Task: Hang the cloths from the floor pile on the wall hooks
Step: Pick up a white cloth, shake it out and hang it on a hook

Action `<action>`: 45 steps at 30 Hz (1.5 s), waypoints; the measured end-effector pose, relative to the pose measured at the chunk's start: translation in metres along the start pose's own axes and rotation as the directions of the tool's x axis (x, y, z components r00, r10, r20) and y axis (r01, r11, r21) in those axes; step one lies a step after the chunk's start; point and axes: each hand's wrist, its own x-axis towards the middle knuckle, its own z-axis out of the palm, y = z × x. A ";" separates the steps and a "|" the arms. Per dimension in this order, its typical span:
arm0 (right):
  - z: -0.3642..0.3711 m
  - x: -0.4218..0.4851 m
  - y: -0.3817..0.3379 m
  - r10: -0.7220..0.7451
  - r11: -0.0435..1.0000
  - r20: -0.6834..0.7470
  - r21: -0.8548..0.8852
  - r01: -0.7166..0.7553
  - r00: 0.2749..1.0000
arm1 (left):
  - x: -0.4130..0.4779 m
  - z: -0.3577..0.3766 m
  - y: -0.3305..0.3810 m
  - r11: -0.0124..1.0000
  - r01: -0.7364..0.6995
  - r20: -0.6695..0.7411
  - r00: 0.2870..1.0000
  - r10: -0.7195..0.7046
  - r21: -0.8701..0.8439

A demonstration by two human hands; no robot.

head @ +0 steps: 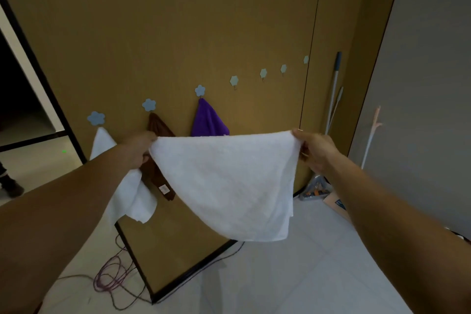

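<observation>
Because it has to go up by one corner, I hold the cloth stretched out in front of the brown wall board [178,33], where I can see its whole top edge and choose the corner to hook. The white cloth [229,181] hangs between my hands, its top edge taut and the rest sagging to a point well above the floor.

Toward the board's lower left edge three cloths already hang side by side, each from its own hook: a hung white cloth [102,143], a brown cloth [159,127] and a purple cloth [207,122].

My left hand [139,146] pinches the top left corner with curled fingers, just in front of the brown cloth. My right hand [316,149] pinches the top right corner between thumb and fingers. Neither hand is spread.

The flower hook [234,81] just right of the purple cloth is bare, and I judge it the next target. The floor pile is out of view.
</observation>
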 end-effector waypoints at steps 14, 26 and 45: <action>0.003 0.005 0.025 -0.129 0.892 -0.139 -0.448 0.054 0.982 | 0.002 0.009 0.005 0.961 -0.217 -0.058 0.971 0.230 0.174; 0.005 0.016 0.019 -0.227 0.953 -0.164 -0.239 0.184 0.960 | -0.006 0.007 0.003 0.924 -0.203 0.028 0.978 0.205 0.323; -0.003 0.016 0.017 -0.401 0.530 0.103 -0.784 0.322 0.910 | -0.028 0.001 -0.003 0.809 -0.252 0.407 0.913 0.017 0.531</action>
